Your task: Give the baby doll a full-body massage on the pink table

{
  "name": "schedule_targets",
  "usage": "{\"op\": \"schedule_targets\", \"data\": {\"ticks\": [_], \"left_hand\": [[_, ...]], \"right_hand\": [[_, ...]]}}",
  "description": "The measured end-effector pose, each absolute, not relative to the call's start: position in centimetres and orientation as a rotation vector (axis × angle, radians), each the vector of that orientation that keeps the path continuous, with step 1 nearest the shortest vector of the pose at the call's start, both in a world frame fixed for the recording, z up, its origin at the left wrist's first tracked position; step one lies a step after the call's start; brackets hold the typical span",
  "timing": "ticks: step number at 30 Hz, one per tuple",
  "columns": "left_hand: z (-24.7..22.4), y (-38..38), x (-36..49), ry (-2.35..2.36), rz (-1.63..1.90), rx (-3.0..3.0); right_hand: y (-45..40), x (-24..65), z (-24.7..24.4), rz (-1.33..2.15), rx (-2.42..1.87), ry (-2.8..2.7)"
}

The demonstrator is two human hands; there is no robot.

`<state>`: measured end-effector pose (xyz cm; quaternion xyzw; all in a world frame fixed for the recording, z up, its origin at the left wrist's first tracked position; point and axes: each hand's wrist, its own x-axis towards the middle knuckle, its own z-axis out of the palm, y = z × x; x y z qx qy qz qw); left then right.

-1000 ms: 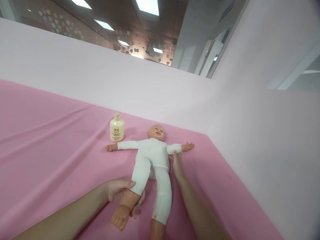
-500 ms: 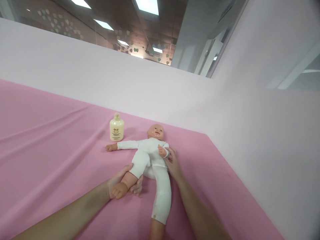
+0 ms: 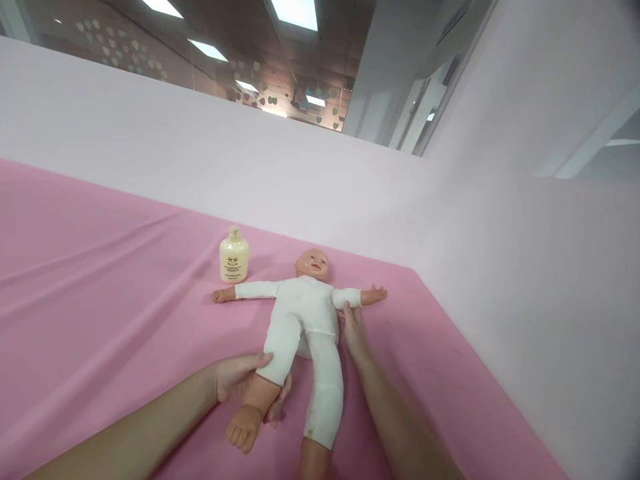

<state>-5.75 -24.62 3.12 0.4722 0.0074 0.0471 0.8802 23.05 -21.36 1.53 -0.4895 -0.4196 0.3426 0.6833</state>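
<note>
A baby doll [image 3: 304, 303] in a white suit lies on its back on the pink cloth [image 3: 125, 300], head toward the wall and both arms spread. My left hand [image 3: 245, 377] is wrapped round the doll's lower leg at the left, thumb on top and fingers beneath. At the doll's other side, my right hand [image 3: 355, 330] holds the sleeved arm from below, near the elbow; part of its fingers is hidden under the sleeve.
A cream pump bottle [image 3: 234, 257] stands beyond the doll's outstretched left-side arm. A white wall [image 3: 225, 160] borders the cloth at the back and right, with a window [image 3: 200, 60] above it.
The doll's arm at the right has swung from across its chest out to the side. The leg in my left hand has straightened and come lower, toward me.
</note>
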Motion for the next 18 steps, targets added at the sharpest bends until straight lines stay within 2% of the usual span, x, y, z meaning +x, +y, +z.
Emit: {"op": "schedule_targets", "data": {"ticks": [18], "left_hand": [[2.5, -24.2, -5.3, 0.07, 0.247, 0.918]], "right_hand": [[-22.5, 22.4, 3.0, 0.59, -1.224, -1.284]]}}
